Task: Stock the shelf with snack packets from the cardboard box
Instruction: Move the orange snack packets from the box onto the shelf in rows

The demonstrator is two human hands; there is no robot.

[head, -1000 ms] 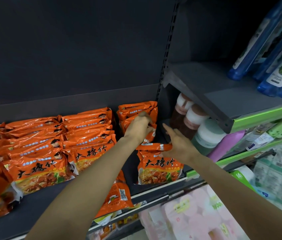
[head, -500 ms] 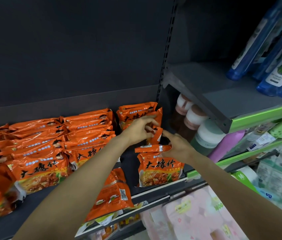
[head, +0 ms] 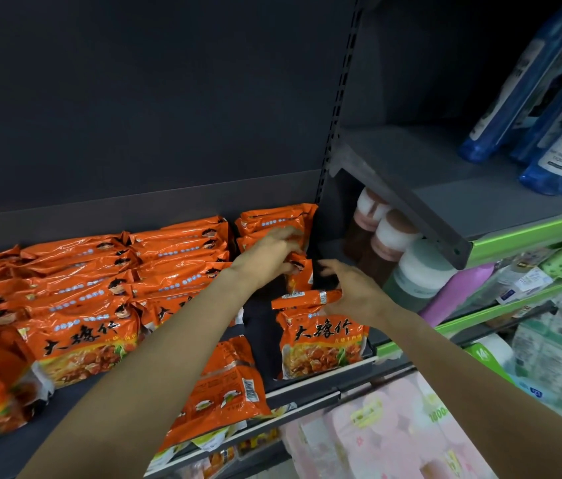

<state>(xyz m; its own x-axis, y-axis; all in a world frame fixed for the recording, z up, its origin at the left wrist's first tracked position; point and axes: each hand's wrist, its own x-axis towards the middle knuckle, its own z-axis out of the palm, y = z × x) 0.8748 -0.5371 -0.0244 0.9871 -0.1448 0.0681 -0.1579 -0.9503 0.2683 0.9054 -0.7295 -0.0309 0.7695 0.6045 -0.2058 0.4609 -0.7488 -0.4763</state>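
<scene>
left hand [head: 269, 254]: fingers curled, pinching upright packet [head: 298, 274] behind the front packet [head: 321, 344] | packet's long axis vertical, between both hands | right hand [head: 352, 292]: nearer, fingers gripping front packet's folded top edge

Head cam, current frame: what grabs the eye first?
The orange snack packets dominate, packed in rows across the dark shelf at left and centre. Both hands meet at the right end of that shelf: the left hand grips a packet standing on edge, while the right hand touches the front packet. Blue bottles lean on the upper right shelf.
</scene>
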